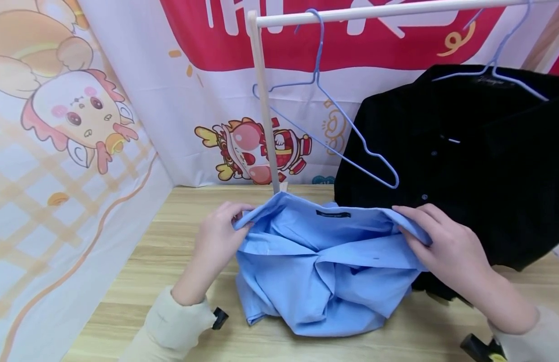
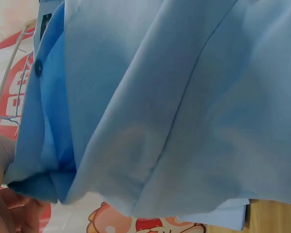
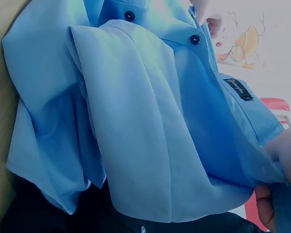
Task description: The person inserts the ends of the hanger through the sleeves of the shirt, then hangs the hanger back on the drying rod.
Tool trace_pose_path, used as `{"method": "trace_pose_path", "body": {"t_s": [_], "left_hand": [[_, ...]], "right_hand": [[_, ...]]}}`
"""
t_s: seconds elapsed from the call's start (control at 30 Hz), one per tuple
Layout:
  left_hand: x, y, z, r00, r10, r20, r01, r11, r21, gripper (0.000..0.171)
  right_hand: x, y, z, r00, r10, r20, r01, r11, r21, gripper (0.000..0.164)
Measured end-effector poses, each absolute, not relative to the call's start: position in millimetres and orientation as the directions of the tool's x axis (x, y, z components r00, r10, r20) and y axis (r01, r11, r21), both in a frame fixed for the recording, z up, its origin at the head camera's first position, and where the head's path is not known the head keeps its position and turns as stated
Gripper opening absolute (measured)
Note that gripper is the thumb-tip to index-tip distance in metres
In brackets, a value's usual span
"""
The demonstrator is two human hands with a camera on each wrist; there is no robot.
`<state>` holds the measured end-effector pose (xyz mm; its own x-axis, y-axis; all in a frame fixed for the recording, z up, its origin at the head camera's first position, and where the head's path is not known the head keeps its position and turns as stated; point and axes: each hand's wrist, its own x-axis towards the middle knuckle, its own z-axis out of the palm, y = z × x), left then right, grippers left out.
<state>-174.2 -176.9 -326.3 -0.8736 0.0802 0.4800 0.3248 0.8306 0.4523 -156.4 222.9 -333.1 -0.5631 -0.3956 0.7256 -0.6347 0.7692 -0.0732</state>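
A light blue button-up shirt (image 1: 306, 286) is held up by its collar end over the table, its dark neck label (image 1: 333, 214) facing me. My left hand (image 1: 219, 236) pinches the collar's left end between thumb and fingers. At the other end my right hand (image 1: 447, 241) grips the cloth, thumb on the near side. The lower part of the shirt hangs in folds down to the tabletop. Dark buttons (image 3: 194, 39) show along its front in the right wrist view. Cloth fills most of the left wrist view, where fingers (image 2: 24, 213) hold an edge.
Behind the shirt, a bare blue wire hanger (image 1: 317, 78) hangs from a white rail (image 1: 374, 11). A black shirt (image 1: 465, 151) hangs on another hanger (image 1: 494, 63) at the right, close to my right hand. The rack's upright post (image 1: 266, 105) stands beyond the wooden table (image 1: 139, 286).
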Motion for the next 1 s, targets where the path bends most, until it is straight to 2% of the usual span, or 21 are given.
{"method": "trace_pose_path", "body": {"t_s": [0.1, 0.2, 0.27, 0.37, 0.4, 0.5, 0.57, 0.6, 0.67, 0.8, 0.87, 0.93, 1.0], "left_hand": [[-174, -174, -328, -0.825, 0.073, 0.561, 0.378, 0.808, 0.452, 0.031], [-174, -171, -331, -0.740, 0.095, 0.666, 0.477, 0.772, 0.420, 0.036], [-174, -170, -333, -0.675, 0.112, 0.729, 0.544, 0.744, 0.389, 0.037], [-174, -169, -337, -0.564, 0.120, 0.817, 0.638, 0.691, 0.340, 0.040], [-174, -169, -338, -0.527, 0.116, 0.842, 0.664, 0.675, 0.323, 0.041], [-174, -169, -339, -0.436, 0.101, 0.895, 0.721, 0.633, 0.280, 0.042], [-174, -169, -338, -0.419, 0.107, 0.902, 0.725, 0.637, 0.261, 0.043], [-174, -170, -338, -0.434, 0.116, 0.893, 0.712, 0.652, 0.262, 0.043], [-172, -171, -337, -0.504, 0.145, 0.852, 0.664, 0.696, 0.274, 0.043], [-165, -172, -337, -0.744, 0.195, 0.639, 0.492, 0.807, 0.327, 0.048], [-162, -172, -336, -0.837, 0.208, 0.505, 0.412, 0.848, 0.334, 0.051], [-160, -171, -334, -0.893, 0.223, 0.391, 0.357, 0.880, 0.314, 0.053], [-159, -171, -333, -0.920, 0.232, 0.316, 0.331, 0.891, 0.311, 0.056]], "right_hand": [[-157, 221, -334, -0.555, -0.384, 0.738, -0.608, 0.793, -0.044, 0.062], [-157, 220, -333, -0.562, -0.373, 0.738, -0.573, 0.819, -0.023, 0.066], [-158, 221, -333, -0.572, -0.368, 0.733, -0.557, 0.830, -0.018, 0.051], [-160, 224, -333, -0.580, -0.365, 0.728, -0.539, 0.842, -0.007, 0.019], [-160, 224, -333, -0.583, -0.360, 0.728, -0.534, 0.845, -0.010, 0.018], [-161, 227, -334, -0.576, -0.349, 0.740, -0.528, 0.849, -0.010, 0.031], [-162, 229, -335, -0.564, -0.349, 0.749, -0.533, 0.846, -0.007, 0.033], [-162, 230, -335, -0.562, -0.351, 0.749, -0.537, 0.844, -0.008, 0.034], [-163, 230, -337, -0.564, -0.361, 0.742, -0.546, 0.838, -0.007, 0.035], [-163, 229, -341, -0.584, -0.392, 0.711, -0.573, 0.820, -0.018, 0.041], [-163, 230, -343, -0.570, -0.410, 0.712, -0.594, 0.805, -0.011, 0.036], [-164, 229, -344, -0.539, -0.424, 0.728, -0.618, 0.786, 0.000, 0.030], [-165, 229, -346, -0.501, -0.435, 0.748, -0.648, 0.762, 0.009, 0.037]]}}
